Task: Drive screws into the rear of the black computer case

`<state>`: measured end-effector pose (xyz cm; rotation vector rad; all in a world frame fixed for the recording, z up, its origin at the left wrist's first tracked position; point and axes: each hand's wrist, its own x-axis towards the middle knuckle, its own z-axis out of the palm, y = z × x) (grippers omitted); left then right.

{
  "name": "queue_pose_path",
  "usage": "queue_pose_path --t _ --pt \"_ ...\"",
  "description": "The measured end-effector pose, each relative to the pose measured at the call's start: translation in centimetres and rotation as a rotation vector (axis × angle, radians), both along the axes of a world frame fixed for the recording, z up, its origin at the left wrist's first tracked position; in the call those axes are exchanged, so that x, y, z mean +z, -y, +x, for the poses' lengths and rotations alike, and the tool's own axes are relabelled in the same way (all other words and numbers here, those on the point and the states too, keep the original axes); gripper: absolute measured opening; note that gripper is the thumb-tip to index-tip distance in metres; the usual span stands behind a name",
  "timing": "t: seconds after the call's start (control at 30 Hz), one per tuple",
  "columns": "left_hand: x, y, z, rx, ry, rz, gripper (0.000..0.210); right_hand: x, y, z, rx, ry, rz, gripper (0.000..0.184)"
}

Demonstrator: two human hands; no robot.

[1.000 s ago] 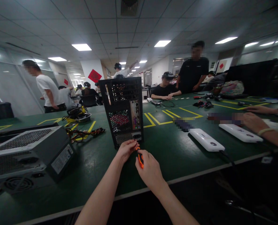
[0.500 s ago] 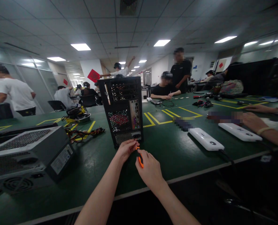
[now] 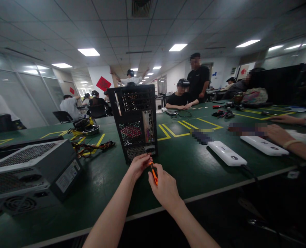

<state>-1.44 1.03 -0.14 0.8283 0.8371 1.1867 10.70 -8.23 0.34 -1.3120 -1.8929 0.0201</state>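
Note:
A black computer case (image 3: 138, 119) stands upright on the green table, its rear panel with vents and ports facing me. My right hand (image 3: 165, 186) is closed round the handle of an orange and black screwdriver (image 3: 154, 175), whose thin shaft points up toward the bottom edge of that panel. At the shaft's tip, the fingers of my left hand (image 3: 140, 165) are pinched together in front of the case's lower edge. What lies between them is too small to make out.
Grey power supply units (image 3: 36, 165) sit at left, with bundled cables (image 3: 93, 146) behind them. White power banks (image 3: 226, 153) lie at right, close to another person's hand (image 3: 278, 134). A metal bowl (image 3: 92, 130) with cables is farther back. The table's front edge runs below my hands.
The screwdriver handle has turned slightly in my right hand, and its fingers have shifted a little. My left hand and the case stay put. The person at far left has moved mostly out of view.

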Motion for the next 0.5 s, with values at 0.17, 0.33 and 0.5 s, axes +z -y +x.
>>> queue_pose_path --t 0.17,0.33,0.5 --pt "-0.29 -0.30 0.01 0.017 0.001 0.007 0.020 -0.35 -0.25 0.05 -0.015 0.028 0.039 0.020" --pt "-0.29 -0.25 0.12 0.008 0.009 0.020 0.021 -0.43 -0.44 0.03 -0.068 0.042 0.062 0.023" --pt "-0.28 -0.20 0.19 0.022 0.010 -0.001 0.017 -0.38 -0.42 0.04 -0.098 0.060 0.090 0.024"
